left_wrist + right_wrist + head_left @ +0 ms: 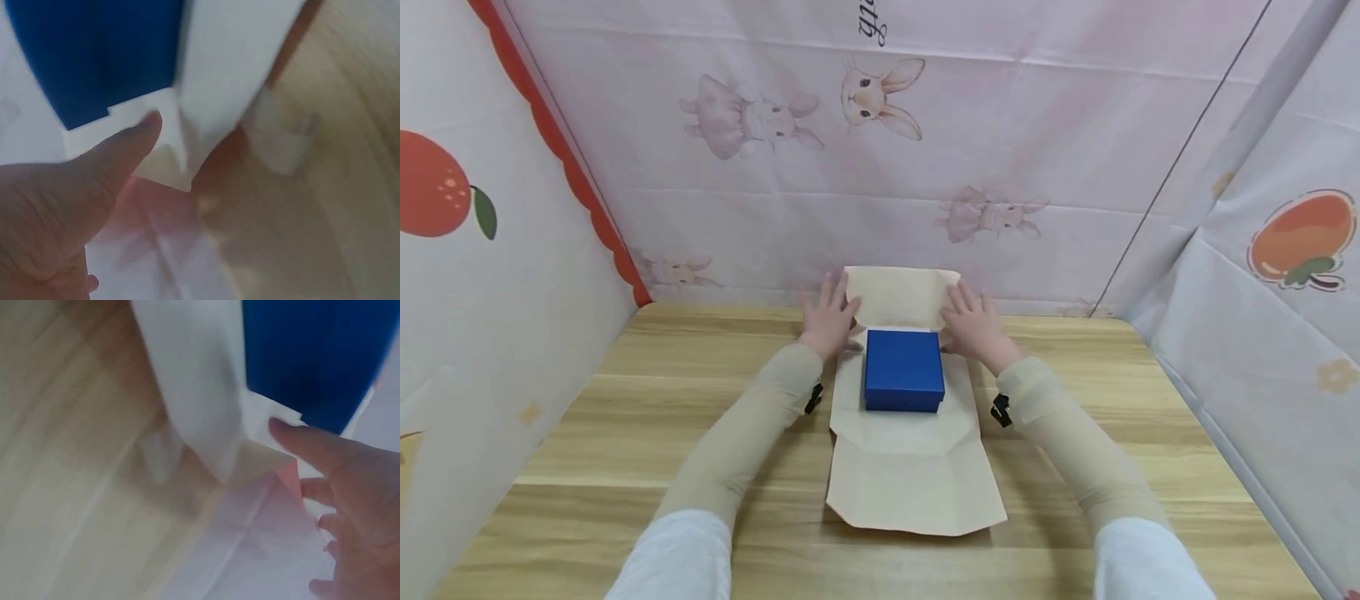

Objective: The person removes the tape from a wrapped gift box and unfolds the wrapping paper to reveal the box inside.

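In the head view, a blue lidded box point(903, 367) sits on a long cream sheet point(898, 429) of creased paper or thin card. The sheet's far flap point(902, 296) stands up against the back wall. My left hand point(827, 321) is at the flap's left edge, with spread, mostly straight fingers. At the right edge, my right hand point(976, 327) mirrors it, its fingertips overlapping the flap. Both wrist views show a thumb point(140, 134) near the fold beside the box, with the right thumb point(300, 437) likewise extended. The flap's back is hidden.
A wood-grain table point(730, 358) lies under everything. Patterned cloth walls rise behind point(820, 167), at the left point(482, 308) and at the right point(1247, 333). The sheet's near flap point(913, 492) has cut corners and lies toward the person. Black straps point(1002, 410) hang at the wrists.
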The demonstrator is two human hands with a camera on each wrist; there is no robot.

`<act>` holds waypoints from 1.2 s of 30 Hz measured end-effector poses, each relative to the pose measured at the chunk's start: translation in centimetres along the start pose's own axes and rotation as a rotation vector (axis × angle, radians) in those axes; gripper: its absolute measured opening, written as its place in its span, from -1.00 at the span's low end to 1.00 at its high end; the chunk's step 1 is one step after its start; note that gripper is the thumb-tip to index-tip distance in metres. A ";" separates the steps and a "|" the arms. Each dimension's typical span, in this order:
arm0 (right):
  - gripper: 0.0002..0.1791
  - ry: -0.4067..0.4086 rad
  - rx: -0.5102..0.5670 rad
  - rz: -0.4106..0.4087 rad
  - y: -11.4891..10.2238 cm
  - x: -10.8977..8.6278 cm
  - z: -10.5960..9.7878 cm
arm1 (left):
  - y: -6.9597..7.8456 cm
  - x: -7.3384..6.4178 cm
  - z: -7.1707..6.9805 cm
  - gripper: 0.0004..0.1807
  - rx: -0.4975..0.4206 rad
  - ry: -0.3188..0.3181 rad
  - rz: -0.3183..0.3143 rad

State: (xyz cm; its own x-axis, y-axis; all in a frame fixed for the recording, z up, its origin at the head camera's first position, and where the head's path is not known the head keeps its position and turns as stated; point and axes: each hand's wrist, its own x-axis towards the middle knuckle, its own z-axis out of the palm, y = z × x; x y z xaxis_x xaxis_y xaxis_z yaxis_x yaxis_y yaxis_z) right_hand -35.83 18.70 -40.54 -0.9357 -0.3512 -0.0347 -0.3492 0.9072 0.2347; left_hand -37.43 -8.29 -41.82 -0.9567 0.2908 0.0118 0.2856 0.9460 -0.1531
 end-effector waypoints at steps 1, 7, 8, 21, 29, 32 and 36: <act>-0.17 -0.008 0.009 -0.014 0.0 0.2 0.2 | -0.1 0.1 0.2 0.12 -0.003 -0.018 -0.005; -0.25 -0.110 0.127 -0.090 0.3 0.6 1.5 | -0.2 0.2 1.0 0.12 -0.065 -0.118 0.009; -0.25 -0.131 0.148 -0.092 0.5 0.6 1.8 | -0.2 0.2 1.1 0.10 -0.088 -0.134 0.015; -0.01 -0.317 0.448 0.047 3.5 0.4 4.5 | -3.1 -0.2 2.7 0.08 -0.358 -0.363 0.002; 0.02 -0.323 0.448 0.067 4.6 -0.2 4.4 | -3.7 -0.5 2.4 0.07 -0.352 -0.374 -0.020; 0.02 -0.321 0.456 0.063 4.6 -0.1 4.4 | -3.8 -0.5 2.4 0.07 -0.356 -0.370 -0.019; 0.02 -0.302 0.472 0.047 4.8 -0.1 4.5 | -4.1 -0.2 2.8 0.10 -0.366 -0.358 0.000</act>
State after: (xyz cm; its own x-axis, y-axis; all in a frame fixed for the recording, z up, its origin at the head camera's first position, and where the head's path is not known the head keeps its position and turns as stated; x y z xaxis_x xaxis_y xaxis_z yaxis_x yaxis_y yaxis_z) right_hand -37.63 24.14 -43.73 -0.8996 -0.2886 -0.3279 -0.2263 0.9500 -0.2154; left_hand -38.57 -12.60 -43.95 -0.8977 0.2839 -0.3371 0.2247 0.9528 0.2041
